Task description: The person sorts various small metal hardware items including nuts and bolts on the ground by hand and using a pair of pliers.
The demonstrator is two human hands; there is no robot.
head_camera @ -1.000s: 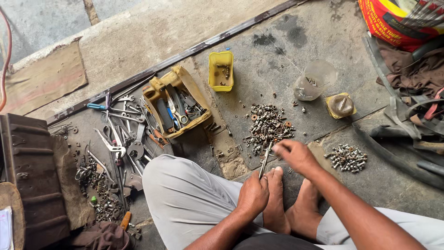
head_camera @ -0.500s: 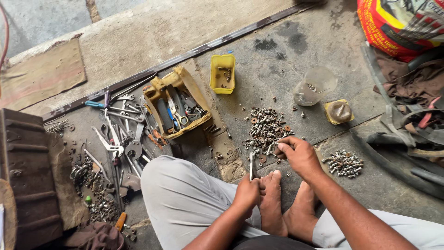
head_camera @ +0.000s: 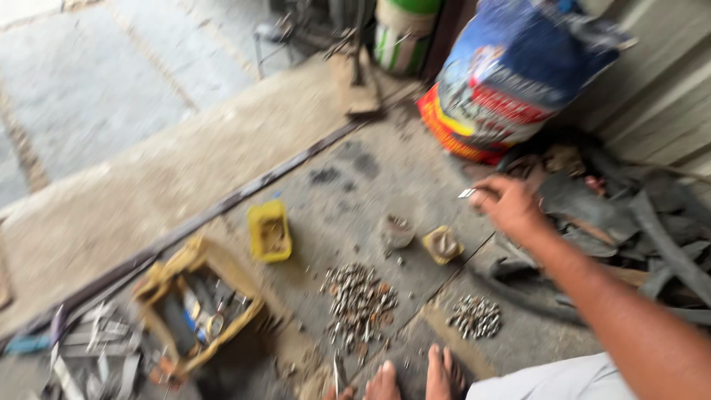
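Your whole view is smeared by motion blur, so fine detail is lost. Your right hand (head_camera: 511,206) pinches a small pale metallic piece (head_camera: 467,193), too blurred to identify. Your left hand is almost out of view; only a blurred sliver shows at the bottom edge. Your bare feet (head_camera: 418,379) are cut off there too. The scattered grey spanners (head_camera: 89,355) run off the bottom-left corner. The contents of the open yellow toolbox (head_camera: 198,310) and small yellow plastic tub (head_camera: 269,231) are indistinct. The blue, red and yellow printed sack (head_camera: 511,74) is clipped by the top edge.
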